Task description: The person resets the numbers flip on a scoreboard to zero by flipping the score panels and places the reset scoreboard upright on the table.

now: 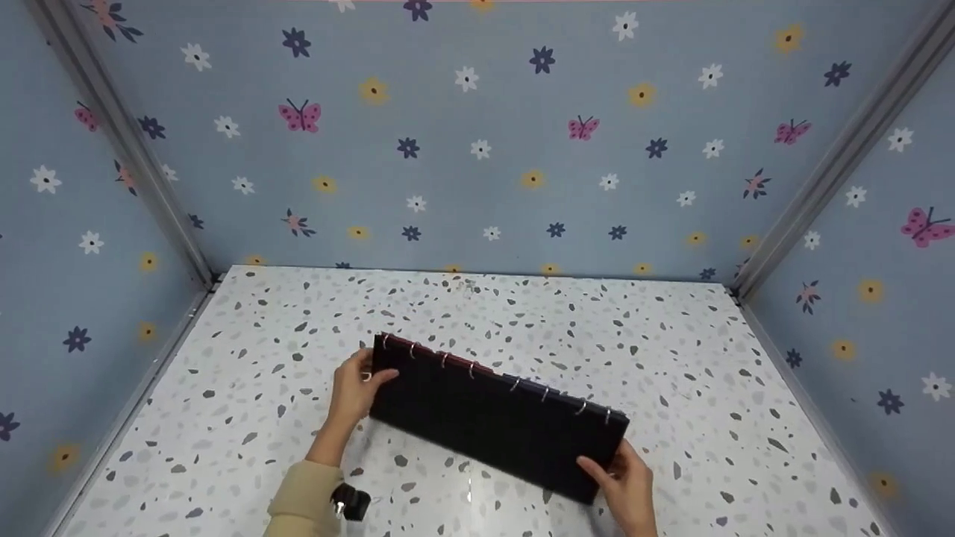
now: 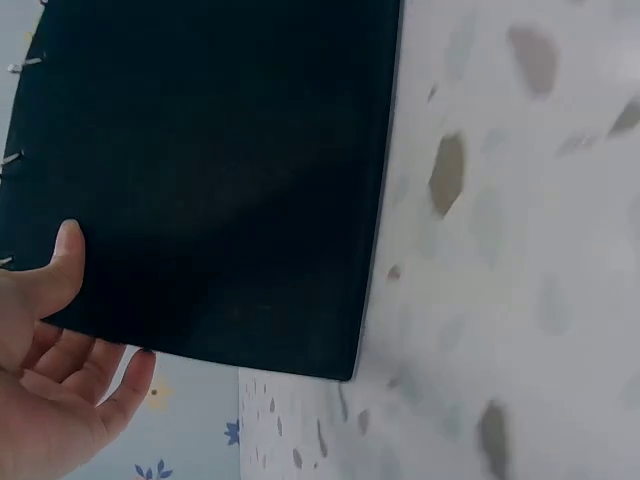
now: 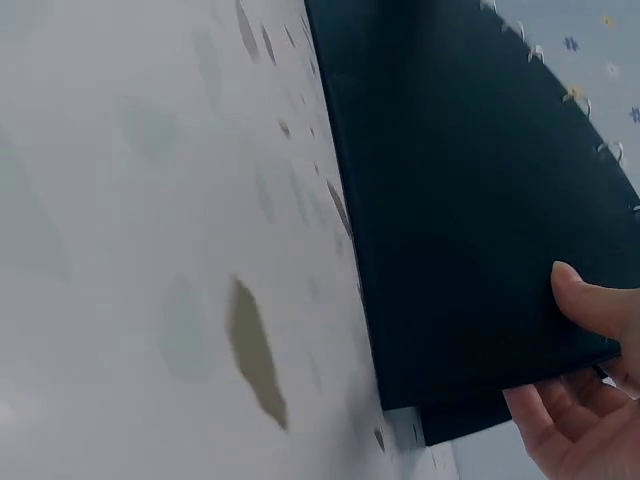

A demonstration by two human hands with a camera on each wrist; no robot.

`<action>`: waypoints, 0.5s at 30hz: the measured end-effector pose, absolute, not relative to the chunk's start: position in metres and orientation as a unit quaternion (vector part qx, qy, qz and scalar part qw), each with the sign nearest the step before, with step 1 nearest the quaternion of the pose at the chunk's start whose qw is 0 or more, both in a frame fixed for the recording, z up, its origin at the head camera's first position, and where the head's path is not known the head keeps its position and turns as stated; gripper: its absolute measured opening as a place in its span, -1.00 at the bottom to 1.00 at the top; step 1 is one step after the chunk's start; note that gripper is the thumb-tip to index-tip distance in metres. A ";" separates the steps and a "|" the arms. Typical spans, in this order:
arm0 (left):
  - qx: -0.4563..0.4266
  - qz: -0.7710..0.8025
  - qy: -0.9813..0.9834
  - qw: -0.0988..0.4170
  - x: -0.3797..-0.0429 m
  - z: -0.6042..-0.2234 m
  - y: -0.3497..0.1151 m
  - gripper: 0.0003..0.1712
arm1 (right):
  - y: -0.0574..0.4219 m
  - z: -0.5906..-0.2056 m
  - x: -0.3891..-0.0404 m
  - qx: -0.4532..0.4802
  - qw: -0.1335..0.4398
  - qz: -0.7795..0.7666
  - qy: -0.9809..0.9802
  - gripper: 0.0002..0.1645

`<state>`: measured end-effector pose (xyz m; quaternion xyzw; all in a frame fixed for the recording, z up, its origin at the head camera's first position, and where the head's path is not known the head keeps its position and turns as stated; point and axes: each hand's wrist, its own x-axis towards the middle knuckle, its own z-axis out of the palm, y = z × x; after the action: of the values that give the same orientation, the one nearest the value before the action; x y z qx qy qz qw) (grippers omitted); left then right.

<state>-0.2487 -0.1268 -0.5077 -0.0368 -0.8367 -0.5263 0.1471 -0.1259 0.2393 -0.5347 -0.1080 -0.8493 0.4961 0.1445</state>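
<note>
A long black ring-bound flip board (image 1: 485, 418) is held tilted, its left end farther away than its right. Metal rings line its top edge, with red strips showing behind the left half and dark blue ones behind the right. My left hand (image 1: 357, 388) grips the left end, thumb on the front face and fingers behind. At the right end, my right hand (image 1: 625, 481) holds it likewise, thumb in front. In the right wrist view a second black panel (image 3: 465, 418) shows slightly apart behind the front one. The side facing away is hidden.
Beneath lies a white speckled tabletop (image 1: 298, 313). A blue wall panel (image 1: 477, 112) with flowers and butterflies stands at the back, with similar panels left and right. Grey metal posts (image 1: 142, 149) mark the corners. A small black device (image 1: 351, 501) sits at the left wrist.
</note>
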 end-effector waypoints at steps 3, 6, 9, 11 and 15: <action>-0.040 -0.519 -0.844 0.129 -0.266 -0.503 -0.131 -0.63 | 0.227 -0.534 -0.118 -0.096 0.132 0.499 -0.851 -0.56; -0.049 -0.523 -0.843 0.118 -0.280 -0.499 -0.133 -0.63 | 0.215 -0.533 -0.111 -0.076 0.132 0.500 -0.853 -0.59; -0.053 -0.523 -0.842 0.118 -0.286 -0.497 -0.134 -0.60 | 0.208 -0.532 -0.108 -0.062 0.134 0.504 -0.851 -0.58; -0.052 -0.511 -0.848 0.132 -0.286 -0.498 -0.133 -0.58 | 0.207 -0.532 -0.107 -0.059 0.132 0.503 -0.852 -0.57; -0.049 -0.478 -0.857 0.187 -0.275 -0.504 -0.127 -0.50 | 0.219 -0.534 -0.107 -0.031 0.085 0.515 -0.852 -0.55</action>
<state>-0.2753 -0.1274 -0.5041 -0.0492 -0.8570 -0.4777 0.1868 -0.1069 0.2192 -0.5340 -0.0312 -0.8524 0.5149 0.0851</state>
